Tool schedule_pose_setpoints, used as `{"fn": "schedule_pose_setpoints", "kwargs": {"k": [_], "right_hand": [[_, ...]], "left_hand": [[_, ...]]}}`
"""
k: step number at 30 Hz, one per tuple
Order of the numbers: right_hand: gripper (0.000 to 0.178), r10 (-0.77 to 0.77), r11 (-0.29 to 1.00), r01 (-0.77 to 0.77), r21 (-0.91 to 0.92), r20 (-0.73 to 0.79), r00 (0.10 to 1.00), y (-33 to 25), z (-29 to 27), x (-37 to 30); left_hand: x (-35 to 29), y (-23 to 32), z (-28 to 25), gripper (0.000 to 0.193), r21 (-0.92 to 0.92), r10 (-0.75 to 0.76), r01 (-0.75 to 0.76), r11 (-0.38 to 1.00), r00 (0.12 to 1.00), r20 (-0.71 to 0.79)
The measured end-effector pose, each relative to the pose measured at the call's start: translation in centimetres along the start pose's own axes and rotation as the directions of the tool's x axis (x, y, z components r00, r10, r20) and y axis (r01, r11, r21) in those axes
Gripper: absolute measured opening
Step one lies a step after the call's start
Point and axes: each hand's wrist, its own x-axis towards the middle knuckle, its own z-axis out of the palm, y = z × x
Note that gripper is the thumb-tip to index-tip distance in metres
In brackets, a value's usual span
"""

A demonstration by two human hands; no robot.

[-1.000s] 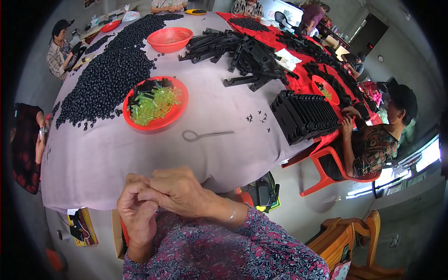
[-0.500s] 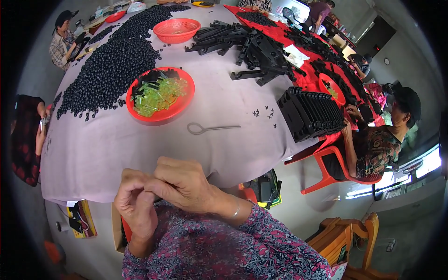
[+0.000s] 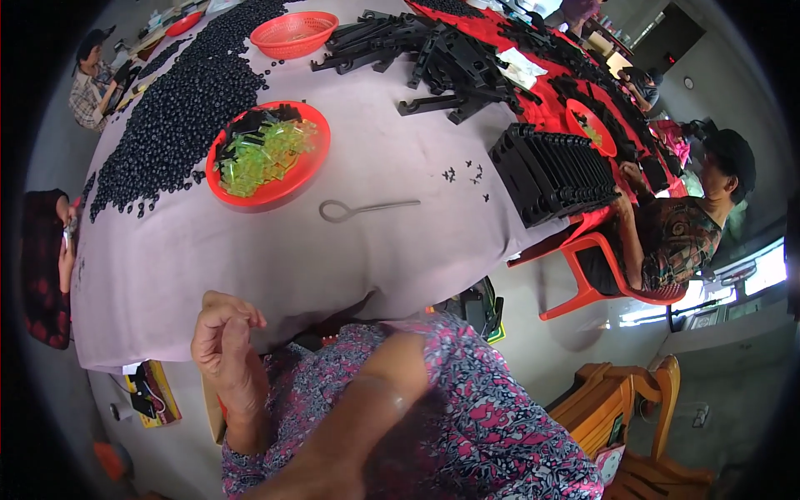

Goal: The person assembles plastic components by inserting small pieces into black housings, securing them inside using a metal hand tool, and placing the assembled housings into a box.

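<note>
At the near edge of the cloth-covered table (image 3: 275,250), my left hand (image 3: 227,354) is raised with its fingers curled and the thumb against them. Whatever they may hold is too small or hidden to see. My right hand (image 3: 321,479) lies low against my patterned top, at the lower rim of the picture; its fingers are out of sight. On the cloth ahead is a metal rod with a looped end (image 3: 367,207). Beyond it a red plate (image 3: 287,193) carries clear yellow-green tube pieces (image 3: 265,158) and black strips (image 3: 254,123).
Small black beads (image 3: 179,117) cover the far left. A red basket (image 3: 293,35), loose black plastic bars (image 3: 462,71) and a stacked row of black bars (image 3: 554,179) lie beyond and right. Tiny black pieces (image 3: 475,173) dot the cloth. Another person (image 3: 683,233) sits at right.
My hands were together over the table edge and have parted. The right one has dropped back toward my body; the left stays near its place. The whole view has shifted slightly.
</note>
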Motion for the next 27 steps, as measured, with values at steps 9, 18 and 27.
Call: {"fn": "schedule_pose_setpoints", "kwargs": {"k": [9, 18, 27], "right_hand": [[0.038, -0.136, 0.990, 0.136, -0.031, -0.026, 0.990, 15.1, 4.0, 1.3], [0.038, -0.252, 0.967, 0.251, 0.031, 0.035, 0.967, 11.0, 3.9, 1.6], [0.019, 0.448, 0.887, -0.443, -0.131, 0.006, 0.894, 6.1, -0.9, 1.4]], "left_hand": [[0.4, 0.2, -0.1, 0.007, 0.018, 0.002, -0.003, 1.000, 1.000, 0.014], [0.4, 0.0, -0.3, 0.006, 0.029, -0.021, 0.020, 0.999, 1.000, 0.022], [0.0, -0.8, -0.8, 0.005, 0.115, -0.049, 0.048, 0.992, 0.999, 0.002]]}}
